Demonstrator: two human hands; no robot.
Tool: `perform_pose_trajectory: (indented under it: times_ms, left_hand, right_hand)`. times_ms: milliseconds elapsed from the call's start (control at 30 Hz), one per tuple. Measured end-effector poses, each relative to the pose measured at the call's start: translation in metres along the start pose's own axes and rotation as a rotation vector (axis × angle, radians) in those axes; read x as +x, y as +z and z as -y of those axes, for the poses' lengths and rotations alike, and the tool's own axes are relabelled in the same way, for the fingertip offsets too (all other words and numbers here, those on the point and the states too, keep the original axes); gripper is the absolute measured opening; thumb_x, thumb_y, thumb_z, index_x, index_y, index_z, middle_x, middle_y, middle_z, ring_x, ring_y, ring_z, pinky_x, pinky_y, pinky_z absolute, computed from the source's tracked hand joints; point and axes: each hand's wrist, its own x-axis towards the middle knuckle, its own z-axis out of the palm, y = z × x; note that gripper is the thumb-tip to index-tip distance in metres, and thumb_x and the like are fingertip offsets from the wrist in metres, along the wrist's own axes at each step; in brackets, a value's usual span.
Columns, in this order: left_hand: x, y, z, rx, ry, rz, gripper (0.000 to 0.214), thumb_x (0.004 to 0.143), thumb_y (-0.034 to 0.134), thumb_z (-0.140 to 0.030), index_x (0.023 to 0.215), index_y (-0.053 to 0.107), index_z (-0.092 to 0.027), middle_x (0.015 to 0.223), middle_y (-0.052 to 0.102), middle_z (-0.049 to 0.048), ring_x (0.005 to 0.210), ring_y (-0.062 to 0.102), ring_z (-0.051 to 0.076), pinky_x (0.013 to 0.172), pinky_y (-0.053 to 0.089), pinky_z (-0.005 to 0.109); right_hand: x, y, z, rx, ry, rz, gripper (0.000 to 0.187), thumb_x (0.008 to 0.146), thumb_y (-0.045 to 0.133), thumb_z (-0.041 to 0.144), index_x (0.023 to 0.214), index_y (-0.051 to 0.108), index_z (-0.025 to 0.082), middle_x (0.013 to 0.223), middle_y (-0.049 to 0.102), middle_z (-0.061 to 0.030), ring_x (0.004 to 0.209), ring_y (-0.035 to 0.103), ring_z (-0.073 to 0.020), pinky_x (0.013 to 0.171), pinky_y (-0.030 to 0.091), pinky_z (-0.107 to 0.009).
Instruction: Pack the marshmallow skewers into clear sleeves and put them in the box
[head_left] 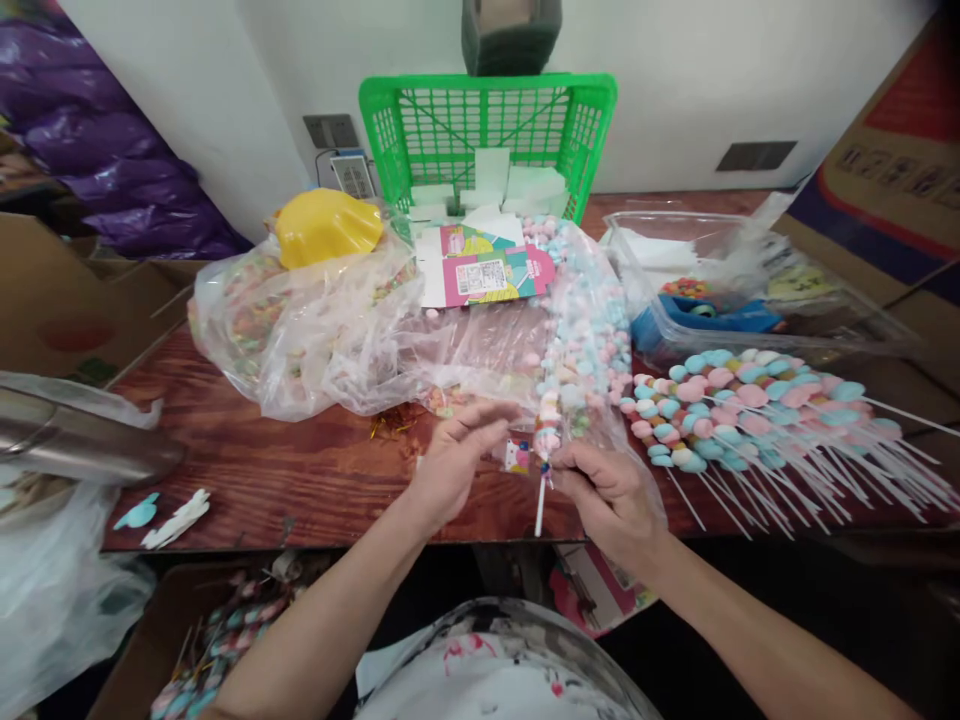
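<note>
- Centrally, the right hand pinches the marshmallow skewer by its stick, fingers closed on it, just below mid-frame.
- Left hand: fingers loosely extended, tips beside the skewer's clear wrap.
- A skewer pile lies at right.

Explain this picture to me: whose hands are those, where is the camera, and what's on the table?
There is no machine here: a camera worn on a person's head looks down at their own two bare hands. The right hand pinches a candy skewer by its white stick. The left hand reaches to the clear wrap beside it; whether it holds it is unclear. On the wooden table lie clear bags of sweets, a pile of more skewers and a green basket.
</note>
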Motion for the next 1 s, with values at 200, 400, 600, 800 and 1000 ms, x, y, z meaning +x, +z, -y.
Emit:
perform_pose_trajectory:
  times_ms: [200, 400, 600, 800, 1000]
  left_hand:
    - [-0.024, -0.003, 0.006, -0.109, -0.366, 0.246, 0.053, 0.075, 0.074, -0.03, 0.125, 0.058, -0.022, 0.116, 0.066, 0.0093, 0.099, 0.063, 0.019, 0.088, 0.046, 0.033]
    - [-0.043, -0.016, -0.01, -0.105, -0.185, 0.037, 0.045, 0.065, 0.08, -0.02, 0.107, 0.066, -0.016, 0.093, 0.07, 0.0055, 0.082, 0.064, 0.014, 0.082, 0.047, 0.025]
    - [-0.076, -0.03, -0.017, 0.259, -0.088, 0.068, 0.026, 0.069, 0.076, -0.025, 0.09, 0.066, -0.014, 0.083, 0.063, 0.002, 0.074, 0.057, 0.012, 0.072, 0.045, 0.023]
    - [-0.112, -0.049, -0.06, 0.742, -0.115, 0.218, 0.017, 0.078, 0.065, -0.029, 0.083, 0.068, -0.014, 0.078, 0.059, 0.003, 0.073, 0.052, 0.014, 0.07, 0.042, 0.023]
    - [-0.169, -0.11, -0.07, 1.303, -0.48, 0.102, 0.007, 0.064, 0.065, -0.028, 0.067, 0.066, -0.021, 0.06, 0.058, -0.0028, 0.06, 0.053, 0.017, 0.057, 0.039, 0.022]
  right_hand:
    - [-0.007, 0.014, 0.007, 0.067, -0.241, -0.042, 0.012, 0.087, 0.05, 0.013, 0.081, 0.057, 0.02, 0.071, 0.06, -0.0007, 0.065, 0.054, -0.0136, 0.063, 0.043, -0.027]
    - [-0.016, 0.035, 0.005, 0.145, -0.346, 0.162, 0.016, 0.084, 0.047, 0.009, 0.08, 0.059, 0.018, 0.069, 0.059, -0.0021, 0.065, 0.052, -0.0141, 0.065, 0.042, -0.029]
    - [-0.017, 0.071, 0.007, 0.35, 0.017, 0.547, 0.024, 0.088, 0.045, 0.023, 0.067, 0.055, 0.018, 0.057, 0.051, 0.0022, 0.051, 0.045, -0.0094, 0.05, 0.039, -0.021]
    - [-0.03, 0.124, 0.029, 0.288, -0.08, 0.726, 0.025, 0.091, 0.039, 0.022, 0.074, 0.055, 0.014, 0.053, 0.049, 0.0043, 0.041, 0.039, -0.0066, 0.042, 0.034, -0.018]
    - [-0.045, 0.115, 0.038, -0.119, -0.302, 0.732, 0.021, 0.077, 0.052, 0.006, 0.093, 0.061, 0.013, 0.084, 0.064, -0.0096, 0.071, 0.054, -0.0193, 0.063, 0.04, -0.033]
